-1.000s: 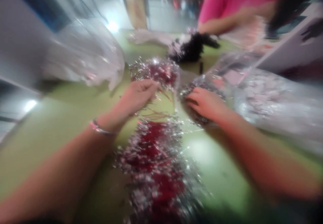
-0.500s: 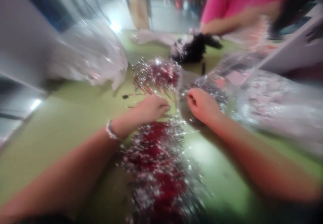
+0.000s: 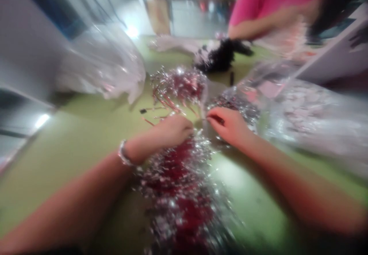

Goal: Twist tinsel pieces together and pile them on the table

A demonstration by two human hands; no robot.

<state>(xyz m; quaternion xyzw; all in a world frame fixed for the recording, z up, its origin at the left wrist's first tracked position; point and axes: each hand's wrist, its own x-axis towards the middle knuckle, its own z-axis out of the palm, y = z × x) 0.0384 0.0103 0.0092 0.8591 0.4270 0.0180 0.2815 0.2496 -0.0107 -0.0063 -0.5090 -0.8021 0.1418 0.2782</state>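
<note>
A red and silver tinsel garland [image 3: 184, 193] runs from the bottom edge up to my left hand [image 3: 175, 130], whose closed fingers are at its top end. To the right, my right hand [image 3: 230, 123] is closed in a pinch, its thumb and finger pressed together near the edge of a clear plastic bag; what it grips is too blurred to make out. Beyond my left hand lies a bunch of silver and red tinsel [image 3: 184, 82] with thin reddish strands. More silver tinsel [image 3: 244, 103] shows behind my right hand.
The green table [image 3: 94, 132] bears a clear plastic bag [image 3: 103, 63] at left and a bag of pale pieces [image 3: 313, 113] at right. Black tinsel [image 3: 218, 56] lies farther back. A person in a pink shirt [image 3: 253, 2] works across the table.
My left hand has moved slightly down onto the garland's top end. My right hand has shifted a little left and down, its fingertips now stretched toward my left hand.
</note>
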